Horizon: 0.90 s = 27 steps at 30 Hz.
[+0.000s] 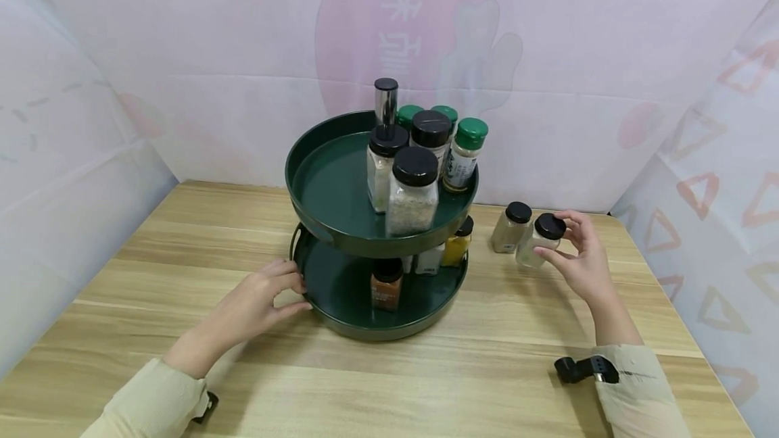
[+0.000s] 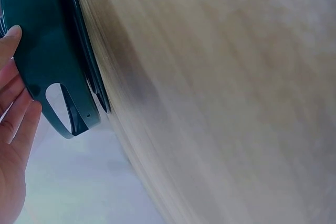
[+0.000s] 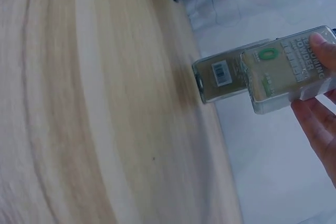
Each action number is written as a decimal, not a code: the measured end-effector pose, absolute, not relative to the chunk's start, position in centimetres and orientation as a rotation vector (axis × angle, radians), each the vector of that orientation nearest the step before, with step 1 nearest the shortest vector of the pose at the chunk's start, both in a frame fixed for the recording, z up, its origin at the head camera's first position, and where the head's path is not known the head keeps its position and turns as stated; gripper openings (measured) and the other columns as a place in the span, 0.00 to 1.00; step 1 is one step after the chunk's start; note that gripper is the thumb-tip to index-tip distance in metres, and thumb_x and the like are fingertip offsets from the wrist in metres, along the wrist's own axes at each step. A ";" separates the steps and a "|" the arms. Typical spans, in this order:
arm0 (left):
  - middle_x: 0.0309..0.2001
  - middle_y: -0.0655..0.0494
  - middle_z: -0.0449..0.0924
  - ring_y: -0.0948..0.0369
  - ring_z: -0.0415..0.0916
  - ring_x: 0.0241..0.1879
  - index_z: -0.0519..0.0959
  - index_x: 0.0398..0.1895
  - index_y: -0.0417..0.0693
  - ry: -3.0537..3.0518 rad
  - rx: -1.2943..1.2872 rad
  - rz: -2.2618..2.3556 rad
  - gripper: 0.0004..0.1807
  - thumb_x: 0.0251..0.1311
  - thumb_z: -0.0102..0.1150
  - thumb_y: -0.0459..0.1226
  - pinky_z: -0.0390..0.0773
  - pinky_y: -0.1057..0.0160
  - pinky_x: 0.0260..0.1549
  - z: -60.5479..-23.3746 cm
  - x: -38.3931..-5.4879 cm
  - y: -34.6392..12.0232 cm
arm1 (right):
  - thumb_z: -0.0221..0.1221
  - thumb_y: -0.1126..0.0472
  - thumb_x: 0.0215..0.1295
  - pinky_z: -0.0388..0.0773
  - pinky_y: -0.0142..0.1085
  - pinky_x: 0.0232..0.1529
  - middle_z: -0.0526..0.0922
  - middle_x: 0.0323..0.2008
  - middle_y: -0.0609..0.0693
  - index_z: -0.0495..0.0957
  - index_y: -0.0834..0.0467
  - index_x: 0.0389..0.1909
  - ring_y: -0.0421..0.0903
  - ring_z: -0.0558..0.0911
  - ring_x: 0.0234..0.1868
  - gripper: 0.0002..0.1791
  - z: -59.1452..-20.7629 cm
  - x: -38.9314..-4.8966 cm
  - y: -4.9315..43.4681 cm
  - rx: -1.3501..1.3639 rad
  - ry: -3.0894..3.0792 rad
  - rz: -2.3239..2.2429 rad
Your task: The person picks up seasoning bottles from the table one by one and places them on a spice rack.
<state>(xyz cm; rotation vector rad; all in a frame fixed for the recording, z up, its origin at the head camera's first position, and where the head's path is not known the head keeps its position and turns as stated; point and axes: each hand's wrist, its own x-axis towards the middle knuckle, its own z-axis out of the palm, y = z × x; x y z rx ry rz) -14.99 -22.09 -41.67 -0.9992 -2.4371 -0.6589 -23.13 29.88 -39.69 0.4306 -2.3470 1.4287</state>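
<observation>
My right hand pinches a clear square seasoning powder jar with a black lid between thumb and fingers. In the right wrist view its base hangs above the table, and in the head view the jar tilts slightly. Just left of it a similar black-lidded spice jar stands upright on the table. A dark green two-tier round spice rack stands at the middle. With thumb and curled fingers, my left hand grips the lower tier's left rim, beside its handle cutout. Some fingertips are hidden behind the rim.
Several jars crowd the upper tier's right half, including a salt-like jar, a green-capped bottle and a tall grinder. Below stand a reddish-brown spice jar and a yellow spice jar. A cloth backdrop borders the table.
</observation>
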 end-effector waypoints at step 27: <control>0.33 0.65 0.76 0.68 0.71 0.37 0.80 0.27 0.51 -2.431 -0.999 -0.657 0.14 0.41 0.79 0.35 0.70 0.82 0.39 -41.6 -15.1 -22.0 | 0.65 0.87 0.47 0.86 0.29 0.43 0.78 0.56 0.41 0.62 0.66 0.62 0.36 0.79 0.57 0.40 -37.9 -20.8 22.2 0.715 -2.127 1.851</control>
